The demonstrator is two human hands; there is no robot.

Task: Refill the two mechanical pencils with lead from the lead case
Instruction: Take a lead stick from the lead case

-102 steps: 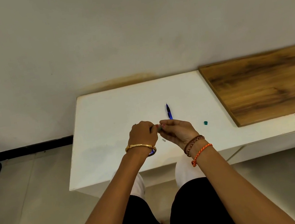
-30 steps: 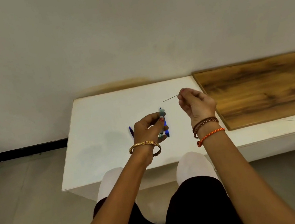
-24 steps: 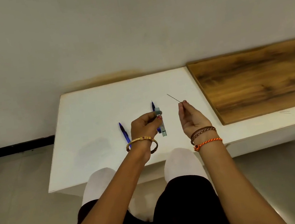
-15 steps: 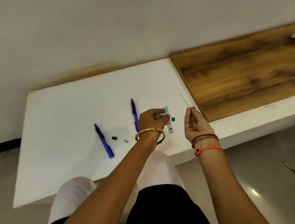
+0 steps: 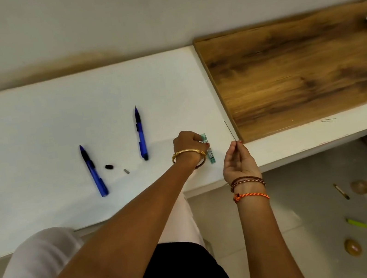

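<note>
Head view. The left hand [image 5: 187,141] rests on the white table [image 5: 40,119], fingers closed around the green lead case [image 5: 208,148], which lies flat on the surface. The right hand [image 5: 238,161] pinches a single lead [image 5: 229,130] upright between fingertips (just beside the wooden board [image 5: 299,70]). Two blue mechanical pencils [image 5: 141,133] [image 5: 93,171] lie apart to the left; a black cap [image 5: 109,167] and a small grey piece [image 5: 126,171] lie between them.
</note>
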